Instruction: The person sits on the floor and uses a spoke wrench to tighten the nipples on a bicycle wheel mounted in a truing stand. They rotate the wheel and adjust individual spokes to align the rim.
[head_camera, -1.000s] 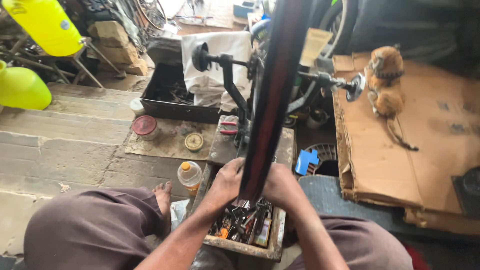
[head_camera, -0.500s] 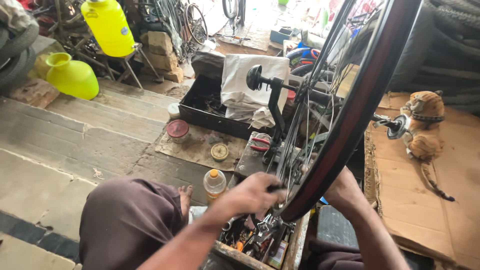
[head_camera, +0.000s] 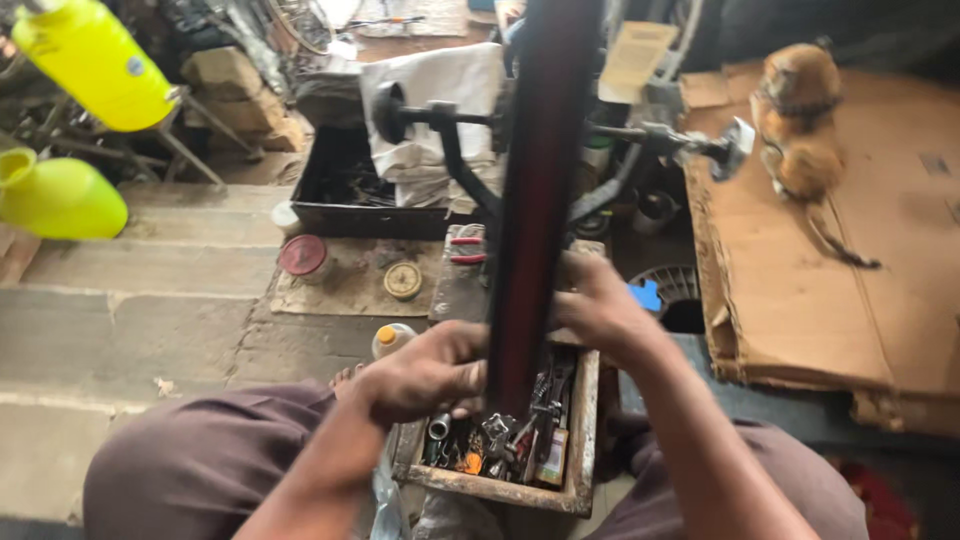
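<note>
Between the 2 hands (head_camera: 520, 345) stands an upright bicycle wheel (head_camera: 540, 190), gripped.

wheel: dark bicycle wheel (head_camera: 540, 180), edge-on, upright in a truing stand (head_camera: 450, 150)
left hand (head_camera: 425, 372): grips wheel's left side
right hand (head_camera: 600, 305): pressed on wheel's right side
tool tray (head_camera: 585, 440): wooden, directly below wheel
yellow jugs (head_camera: 95, 60): far left of wheel
cardboard (head_camera: 800, 290): right of wheel
</note>
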